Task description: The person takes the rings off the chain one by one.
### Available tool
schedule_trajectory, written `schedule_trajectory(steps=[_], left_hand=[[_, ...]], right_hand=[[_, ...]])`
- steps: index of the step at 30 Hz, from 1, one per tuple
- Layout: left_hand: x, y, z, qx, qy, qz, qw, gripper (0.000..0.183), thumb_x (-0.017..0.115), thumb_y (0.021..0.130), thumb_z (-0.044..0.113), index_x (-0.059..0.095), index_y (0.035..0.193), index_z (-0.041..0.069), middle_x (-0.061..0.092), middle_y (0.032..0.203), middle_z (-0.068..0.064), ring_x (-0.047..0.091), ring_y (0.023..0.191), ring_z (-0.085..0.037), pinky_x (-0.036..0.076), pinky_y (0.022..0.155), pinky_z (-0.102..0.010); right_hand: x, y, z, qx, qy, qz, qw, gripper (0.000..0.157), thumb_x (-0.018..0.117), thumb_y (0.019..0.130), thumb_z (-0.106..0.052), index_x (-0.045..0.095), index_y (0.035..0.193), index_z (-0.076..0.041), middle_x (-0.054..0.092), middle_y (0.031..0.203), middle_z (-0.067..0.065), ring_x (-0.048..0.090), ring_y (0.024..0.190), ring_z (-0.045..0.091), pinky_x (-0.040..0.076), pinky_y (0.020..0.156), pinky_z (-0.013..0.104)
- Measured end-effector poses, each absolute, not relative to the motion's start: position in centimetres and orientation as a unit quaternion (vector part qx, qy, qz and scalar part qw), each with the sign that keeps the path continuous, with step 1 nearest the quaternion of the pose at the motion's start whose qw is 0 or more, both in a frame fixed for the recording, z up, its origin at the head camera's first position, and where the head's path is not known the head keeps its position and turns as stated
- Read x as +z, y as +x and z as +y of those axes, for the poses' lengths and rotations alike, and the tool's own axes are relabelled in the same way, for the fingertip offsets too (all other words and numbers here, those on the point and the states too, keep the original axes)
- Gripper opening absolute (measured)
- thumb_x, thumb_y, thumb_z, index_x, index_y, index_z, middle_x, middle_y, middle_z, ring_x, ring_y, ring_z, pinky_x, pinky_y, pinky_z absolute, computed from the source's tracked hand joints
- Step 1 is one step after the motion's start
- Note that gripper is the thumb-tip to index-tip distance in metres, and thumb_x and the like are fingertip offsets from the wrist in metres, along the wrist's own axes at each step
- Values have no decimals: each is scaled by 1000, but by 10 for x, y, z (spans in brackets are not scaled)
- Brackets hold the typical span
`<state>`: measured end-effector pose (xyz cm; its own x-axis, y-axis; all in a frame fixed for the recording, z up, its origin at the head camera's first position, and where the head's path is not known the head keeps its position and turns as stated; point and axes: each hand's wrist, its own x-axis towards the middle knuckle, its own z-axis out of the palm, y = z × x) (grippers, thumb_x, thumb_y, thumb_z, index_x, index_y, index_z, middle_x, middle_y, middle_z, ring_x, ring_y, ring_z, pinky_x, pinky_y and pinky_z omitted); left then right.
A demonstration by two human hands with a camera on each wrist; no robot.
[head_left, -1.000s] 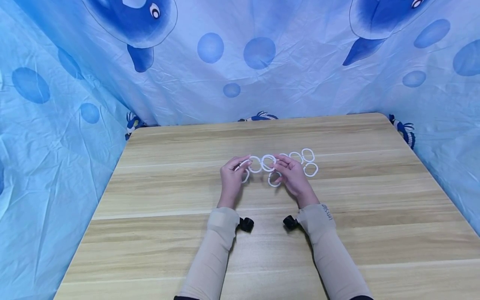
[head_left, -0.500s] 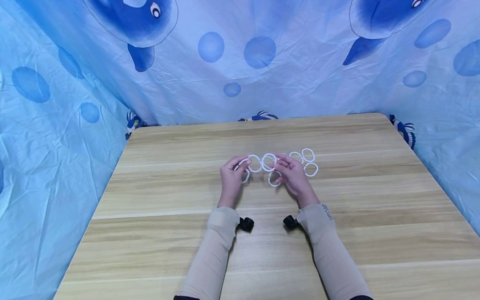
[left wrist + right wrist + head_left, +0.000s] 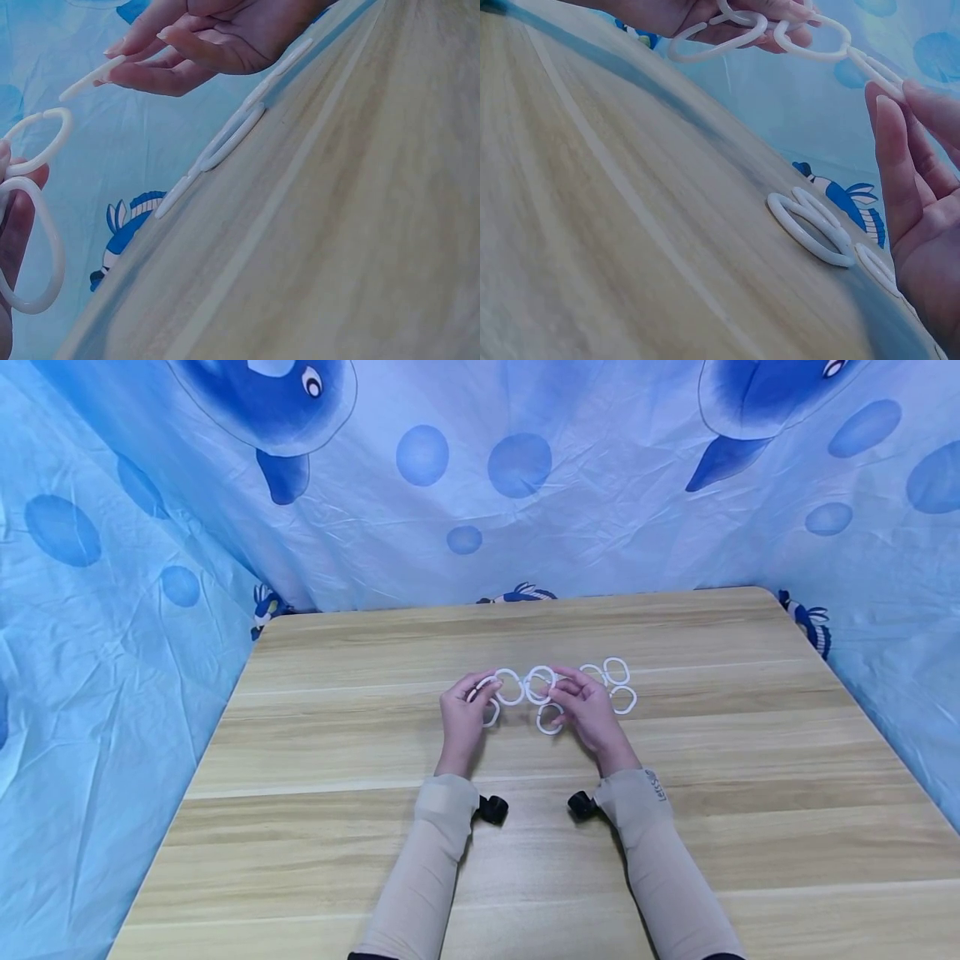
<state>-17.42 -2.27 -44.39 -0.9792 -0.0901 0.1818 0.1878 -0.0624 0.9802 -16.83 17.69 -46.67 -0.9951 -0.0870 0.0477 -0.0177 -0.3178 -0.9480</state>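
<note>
My left hand pinches white plastic rings that have a small split in them. One ring hangs below its fingers, and another ring reaches out to the right. Opposite it, my right hand pinches a further split ring between thumb and fingertips. In the right wrist view, this pinched ring meets the end of the left hand's outer ring. Both hands are raised over the wooden table. A loose ring lies on the table under the right hand.
Several more white rings lie on the tabletop just right of the right hand, partly hidden by it. A blue sea-patterned curtain stands behind the table's far edge. Small black wrist cameras sit on both sleeves.
The right hand's ring has shifted slightly up and to the right, tilting a little in the fingers. The left hand stays nearly still, and the rings on the table have not moved.
</note>
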Motion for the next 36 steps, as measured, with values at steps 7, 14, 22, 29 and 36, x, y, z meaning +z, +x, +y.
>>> schedule_trajectory(steps=[7,14,22,29,36], left_hand=[[-457,-181,-23,-728,-32,-678,98,24,74,82,3,71,104,-4,72,92,-18,63,70,-4,56,64,-14],[-454,-181,-24,-729,-34,-677,98,22,73,83,3,71,104,-2,71,93,-20,64,70,-5,57,65,-16],[-454,-182,-24,-731,-33,-676,94,22,73,83,2,71,105,-2,71,93,-18,64,71,-6,57,66,-16],[-453,-182,-23,-732,-31,-674,91,23,73,83,3,70,105,-4,71,96,-23,64,70,-5,57,65,-15],[-441,-175,-24,-734,-33,-673,83,23,70,84,-2,69,106,-8,70,96,-24,64,70,-5,57,66,-16]], right_hand=[[-465,-168,189,-792,-17,610,9,53,64,89,0,44,138,3,69,90,-5,69,82,8,59,53,24],[-459,-169,209,-795,2,607,-18,54,67,89,-3,45,138,2,70,89,-5,69,78,6,58,52,23],[-457,-167,228,-759,16,651,-12,59,71,86,-8,46,138,0,68,91,-6,67,77,9,59,54,23],[-455,-165,239,-709,17,705,9,55,69,88,-5,46,138,1,68,91,-8,67,75,7,60,57,24],[-458,-165,243,-660,9,750,40,50,67,89,-5,50,136,-2,66,93,-6,66,72,8,61,59,28]])
